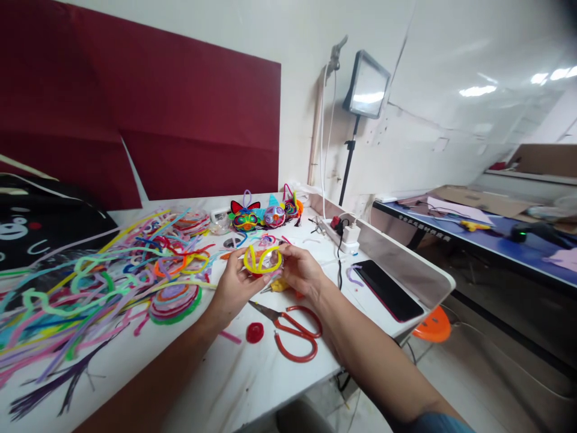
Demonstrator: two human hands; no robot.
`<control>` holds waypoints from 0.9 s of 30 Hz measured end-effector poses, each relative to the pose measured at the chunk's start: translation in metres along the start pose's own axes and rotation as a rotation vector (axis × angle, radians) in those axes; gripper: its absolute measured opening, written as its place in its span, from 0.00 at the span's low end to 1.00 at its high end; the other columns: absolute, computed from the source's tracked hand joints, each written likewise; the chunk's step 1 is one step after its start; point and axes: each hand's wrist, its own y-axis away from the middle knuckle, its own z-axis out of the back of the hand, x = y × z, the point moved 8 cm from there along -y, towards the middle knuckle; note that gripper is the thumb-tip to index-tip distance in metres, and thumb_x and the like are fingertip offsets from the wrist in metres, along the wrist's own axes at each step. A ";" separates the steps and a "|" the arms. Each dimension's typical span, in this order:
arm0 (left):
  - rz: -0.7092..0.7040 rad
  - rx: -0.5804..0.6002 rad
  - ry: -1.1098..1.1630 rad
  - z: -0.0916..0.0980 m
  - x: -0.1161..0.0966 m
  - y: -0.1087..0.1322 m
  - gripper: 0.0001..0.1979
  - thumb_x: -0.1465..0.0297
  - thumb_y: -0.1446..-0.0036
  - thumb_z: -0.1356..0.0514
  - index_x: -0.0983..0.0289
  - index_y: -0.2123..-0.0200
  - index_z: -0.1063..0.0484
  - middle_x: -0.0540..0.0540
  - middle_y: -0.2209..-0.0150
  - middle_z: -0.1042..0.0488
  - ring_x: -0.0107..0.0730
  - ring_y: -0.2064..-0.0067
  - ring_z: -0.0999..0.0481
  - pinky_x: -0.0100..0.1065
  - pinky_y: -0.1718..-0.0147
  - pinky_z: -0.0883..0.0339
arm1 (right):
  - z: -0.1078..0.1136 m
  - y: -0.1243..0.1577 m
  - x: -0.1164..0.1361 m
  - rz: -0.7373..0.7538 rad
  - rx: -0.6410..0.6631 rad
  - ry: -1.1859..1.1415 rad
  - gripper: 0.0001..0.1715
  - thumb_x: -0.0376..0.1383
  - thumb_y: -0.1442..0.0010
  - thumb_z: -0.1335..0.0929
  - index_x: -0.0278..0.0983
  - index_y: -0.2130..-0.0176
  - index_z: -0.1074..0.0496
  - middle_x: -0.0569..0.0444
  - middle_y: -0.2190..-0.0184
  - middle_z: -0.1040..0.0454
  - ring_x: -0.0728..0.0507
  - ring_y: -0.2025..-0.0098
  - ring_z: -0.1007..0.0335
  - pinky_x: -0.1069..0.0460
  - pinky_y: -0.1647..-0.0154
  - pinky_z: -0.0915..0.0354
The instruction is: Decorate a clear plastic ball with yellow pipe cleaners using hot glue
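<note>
Between my two hands is a clear, roundish plastic piece (269, 260) with a bent yellow pipe cleaner (258, 269) across its front. My left hand (237, 281) grips its left side, fingers curled. On the opposite side, my right hand (301, 267) closes on the same piece. Below the hands lie red-handled scissors (297, 334), blades pointing up and left. A small red coil (255, 332) rests left of the scissors, near a short pink pipe cleaner (231, 337). Behind the right hand a yellow-tipped tool (278, 285) is partly hidden.
Many loose pipe cleaners (90, 282) cover the table's left side, with a layered coil disc (175, 302) among them. Decorated balls (246, 219) stand at the back. A black phone (386, 290) lies right, below a power strip (349, 240). A lamp (367, 84) stands behind.
</note>
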 end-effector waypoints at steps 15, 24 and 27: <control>-0.019 -0.005 0.021 -0.002 -0.006 0.002 0.38 0.63 0.61 0.25 0.59 0.50 0.43 0.65 0.44 0.28 0.50 0.46 0.22 0.50 0.47 0.27 | -0.004 0.004 0.003 0.017 0.002 0.014 0.05 0.27 0.56 0.30 0.36 0.76 0.30 0.57 0.78 0.27 0.48 0.74 0.32 0.55 0.74 0.35; -0.049 0.014 0.010 -0.003 -0.005 0.001 0.37 0.62 0.60 0.25 0.59 0.51 0.43 0.65 0.44 0.27 0.48 0.46 0.22 0.49 0.48 0.26 | -0.009 0.008 0.006 0.029 0.019 0.008 0.06 0.26 0.57 0.30 0.36 0.77 0.30 0.58 0.80 0.29 0.49 0.75 0.34 0.56 0.73 0.36; -0.051 0.018 0.014 -0.002 -0.004 0.001 0.37 0.63 0.60 0.25 0.60 0.51 0.42 0.64 0.45 0.27 0.47 0.47 0.22 0.48 0.48 0.26 | -0.008 0.006 0.006 0.041 0.016 0.025 0.07 0.26 0.56 0.30 0.36 0.77 0.31 0.59 0.80 0.30 0.49 0.75 0.35 0.56 0.74 0.38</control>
